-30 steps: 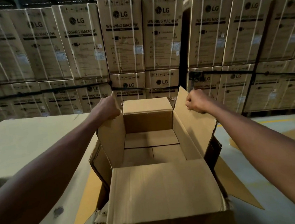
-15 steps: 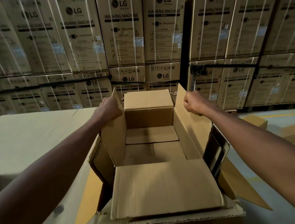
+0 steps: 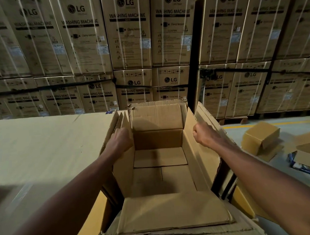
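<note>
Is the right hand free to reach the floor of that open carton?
Probably, once it lets go: the right hand grips the right flap, and the carton stands open beneath it.

So the plain brown corrugated cardboard box (image 3: 161,175) is up front. The tall tan cartons (image 3: 128,35) behind carry black lettering and pale vertical strap stripes. The grey floor (image 3: 233,136) has a yellow line (image 3: 286,123).

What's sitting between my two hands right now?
Only the open cardboard box's hollow, with nothing in it, shown in the head view. The left hand grips its left flap, the right hand its right flap.
</note>
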Available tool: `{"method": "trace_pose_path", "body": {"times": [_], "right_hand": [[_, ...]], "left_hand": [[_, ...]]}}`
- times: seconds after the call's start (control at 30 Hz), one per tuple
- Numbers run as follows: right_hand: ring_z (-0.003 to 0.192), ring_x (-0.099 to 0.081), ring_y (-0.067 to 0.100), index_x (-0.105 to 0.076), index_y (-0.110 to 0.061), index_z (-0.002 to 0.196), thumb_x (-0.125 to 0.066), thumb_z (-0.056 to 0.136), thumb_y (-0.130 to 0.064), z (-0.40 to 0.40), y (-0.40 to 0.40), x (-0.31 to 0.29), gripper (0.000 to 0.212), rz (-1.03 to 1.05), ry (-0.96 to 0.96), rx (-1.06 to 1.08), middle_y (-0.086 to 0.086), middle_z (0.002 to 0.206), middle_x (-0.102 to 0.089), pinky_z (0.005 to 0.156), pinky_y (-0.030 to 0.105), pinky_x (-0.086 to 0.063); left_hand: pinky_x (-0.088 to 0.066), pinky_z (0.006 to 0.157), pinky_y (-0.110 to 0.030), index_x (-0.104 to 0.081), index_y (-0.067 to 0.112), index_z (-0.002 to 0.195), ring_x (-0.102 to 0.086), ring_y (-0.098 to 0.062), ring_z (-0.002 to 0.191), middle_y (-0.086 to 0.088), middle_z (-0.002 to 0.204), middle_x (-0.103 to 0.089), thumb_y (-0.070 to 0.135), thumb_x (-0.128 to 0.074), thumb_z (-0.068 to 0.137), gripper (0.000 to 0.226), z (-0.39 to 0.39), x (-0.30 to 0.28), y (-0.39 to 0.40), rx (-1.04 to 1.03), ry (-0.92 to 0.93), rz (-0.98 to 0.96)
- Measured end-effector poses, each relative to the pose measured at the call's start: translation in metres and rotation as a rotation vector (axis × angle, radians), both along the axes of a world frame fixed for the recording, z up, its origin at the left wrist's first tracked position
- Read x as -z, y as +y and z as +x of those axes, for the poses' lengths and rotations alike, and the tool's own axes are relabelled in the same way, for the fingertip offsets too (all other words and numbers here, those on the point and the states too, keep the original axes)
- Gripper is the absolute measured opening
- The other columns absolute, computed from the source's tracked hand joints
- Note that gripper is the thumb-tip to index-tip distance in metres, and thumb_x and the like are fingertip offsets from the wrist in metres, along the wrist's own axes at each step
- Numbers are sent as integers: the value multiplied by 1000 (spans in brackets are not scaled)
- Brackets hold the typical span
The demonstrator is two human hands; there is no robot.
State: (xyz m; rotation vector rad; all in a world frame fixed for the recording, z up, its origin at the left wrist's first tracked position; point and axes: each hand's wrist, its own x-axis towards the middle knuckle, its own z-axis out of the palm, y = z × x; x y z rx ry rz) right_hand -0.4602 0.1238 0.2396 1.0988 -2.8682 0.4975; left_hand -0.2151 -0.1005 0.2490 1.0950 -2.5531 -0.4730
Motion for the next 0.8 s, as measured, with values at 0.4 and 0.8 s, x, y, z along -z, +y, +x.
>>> {"method": "trace_pose_path", "body": {"times": [0.4,0.8], "right_hand": [[64,-57,17,-66,-12,74,-53,101,-14,3,5,25,30,5,51,21,4,75,-62,57,31,-48],[117,-59,26,-73,-22,104,-62,92,-17,24,20,12,17,446,481,3,5,106,-73,120,53,-17]], "left_hand": [[-42,45,-26,-51,11,67,-56,-17,56,-6,71,-56,-3,-56,92,29,6,44,-5,-15,-53,-5],[12,116,-67,-65,22,83,-57,-26,126,-3,88,-69,19,-58,93,13,16,38,-5,-15,-285,-485]]}}
